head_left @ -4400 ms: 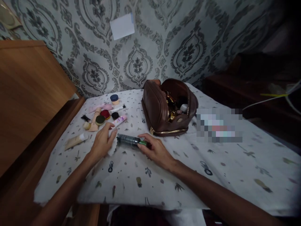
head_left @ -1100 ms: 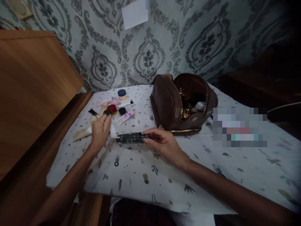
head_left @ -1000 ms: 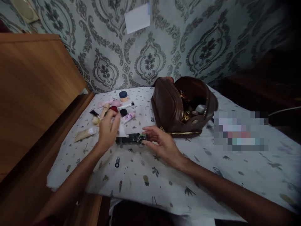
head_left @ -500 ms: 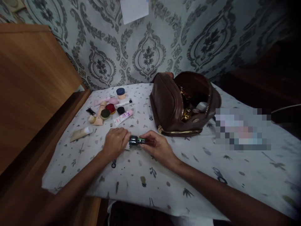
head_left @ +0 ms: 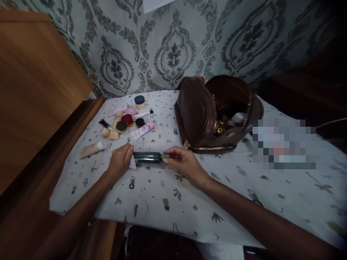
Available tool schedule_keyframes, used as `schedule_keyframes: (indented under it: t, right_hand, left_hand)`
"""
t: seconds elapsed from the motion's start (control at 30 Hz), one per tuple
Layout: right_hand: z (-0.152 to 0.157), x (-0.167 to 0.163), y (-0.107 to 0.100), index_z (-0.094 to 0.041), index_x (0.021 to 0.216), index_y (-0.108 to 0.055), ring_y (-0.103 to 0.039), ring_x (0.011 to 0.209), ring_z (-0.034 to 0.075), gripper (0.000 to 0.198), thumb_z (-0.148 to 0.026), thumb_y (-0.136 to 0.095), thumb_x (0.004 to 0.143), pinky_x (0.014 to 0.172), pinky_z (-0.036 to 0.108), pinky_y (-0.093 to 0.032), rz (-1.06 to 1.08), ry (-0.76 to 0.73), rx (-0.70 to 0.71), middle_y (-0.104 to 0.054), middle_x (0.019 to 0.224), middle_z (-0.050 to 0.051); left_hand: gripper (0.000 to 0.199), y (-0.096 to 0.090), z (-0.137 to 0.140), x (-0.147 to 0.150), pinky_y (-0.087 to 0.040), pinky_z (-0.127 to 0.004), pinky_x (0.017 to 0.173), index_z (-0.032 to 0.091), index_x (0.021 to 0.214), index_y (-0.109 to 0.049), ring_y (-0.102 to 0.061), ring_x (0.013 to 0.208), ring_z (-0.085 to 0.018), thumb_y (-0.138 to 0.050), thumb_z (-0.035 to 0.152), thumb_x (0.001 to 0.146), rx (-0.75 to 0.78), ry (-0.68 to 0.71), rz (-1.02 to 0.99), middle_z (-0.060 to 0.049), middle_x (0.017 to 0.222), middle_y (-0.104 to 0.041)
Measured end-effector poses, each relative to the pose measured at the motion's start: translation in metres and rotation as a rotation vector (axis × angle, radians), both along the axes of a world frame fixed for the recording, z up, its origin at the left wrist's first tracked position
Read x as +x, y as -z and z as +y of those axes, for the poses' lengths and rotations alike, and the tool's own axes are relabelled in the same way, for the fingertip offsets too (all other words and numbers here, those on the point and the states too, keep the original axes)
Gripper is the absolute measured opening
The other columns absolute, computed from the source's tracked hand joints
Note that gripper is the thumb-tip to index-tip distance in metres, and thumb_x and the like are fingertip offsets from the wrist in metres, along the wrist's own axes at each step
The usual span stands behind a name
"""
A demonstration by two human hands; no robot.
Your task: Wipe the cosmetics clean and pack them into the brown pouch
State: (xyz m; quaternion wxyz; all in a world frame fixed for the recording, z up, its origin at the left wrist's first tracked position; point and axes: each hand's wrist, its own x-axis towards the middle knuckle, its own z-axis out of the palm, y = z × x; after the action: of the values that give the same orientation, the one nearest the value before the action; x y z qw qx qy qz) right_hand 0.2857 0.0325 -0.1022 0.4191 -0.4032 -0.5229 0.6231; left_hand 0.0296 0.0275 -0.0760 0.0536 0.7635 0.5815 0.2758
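Observation:
A dark, shiny bottle (head_left: 148,157) with a narrow green end lies sideways just above the cloth, between my two hands. My right hand (head_left: 184,164) pinches the green end between thumb and fingertips. At the bottle's other end is my left hand (head_left: 119,160), closed, with a scrap of white tissue (head_left: 132,163) showing beneath its fingers. Whether the left fingers also grip the bottle's end is hard to make out. Behind the right hand stands an open brown toiletry bag (head_left: 195,112), its zip undone and several small items inside.
At the back left lie several cosmetics: a blue-lidded jar (head_left: 140,102), a red-lidded jar (head_left: 127,120), a green-lidded jar (head_left: 121,126), a pink-and-white tube (head_left: 142,131) and a beige tube (head_left: 93,149). A wooden panel (head_left: 40,72) borders the left; a patterned curtain (head_left: 173,54) hangs behind.
My left hand has slid left along the bottle, uncovering much more of its dark body and the white tissue. My right hand keeps its pinch on the green end.

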Motion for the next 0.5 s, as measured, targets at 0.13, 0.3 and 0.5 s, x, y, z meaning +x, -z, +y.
schedule_keyframes:
  t: [0.13,0.3,0.5]
  right_hand:
    - [-0.004,-0.001,0.000,-0.020,0.093,-0.067,-0.065,0.078,0.015,0.032,-0.034,-0.081,0.068,0.074,0.031,-0.053,0.035,-0.021,0.084,-0.069,0.085,0.001]
    - [-0.011,0.000,-0.001,-0.021,0.099,-0.068,-0.067,0.085,0.018,0.024,-0.026,-0.074,0.077,0.082,0.034,-0.054,-0.049,0.010,0.313,-0.070,0.091,0.003]
    - [-0.017,0.004,-0.005,-0.022,0.102,-0.067,-0.066,0.086,0.018,0.019,-0.019,-0.068,0.084,0.079,0.033,-0.055,-0.252,0.052,0.676,-0.070,0.095,0.004]
  left_hand:
    - [0.042,-0.005,0.003,-0.006,-0.028,-0.026,0.051,0.023,0.059,-0.034,-0.039,0.046,-0.012,-0.037,0.037,0.098,-0.005,-0.039,-0.013,0.006,0.048,-0.035]
    - [0.039,-0.033,0.004,0.018,-0.029,-0.027,0.055,0.023,0.062,-0.036,-0.041,0.052,-0.013,-0.038,0.034,0.100,0.087,-0.044,-0.003,0.005,0.054,-0.039]
    - [0.036,-0.036,-0.009,0.078,-0.043,-0.031,0.072,0.020,0.083,-0.057,-0.058,0.077,-0.019,-0.032,0.036,0.104,0.057,0.234,0.242,-0.003,0.080,-0.063]
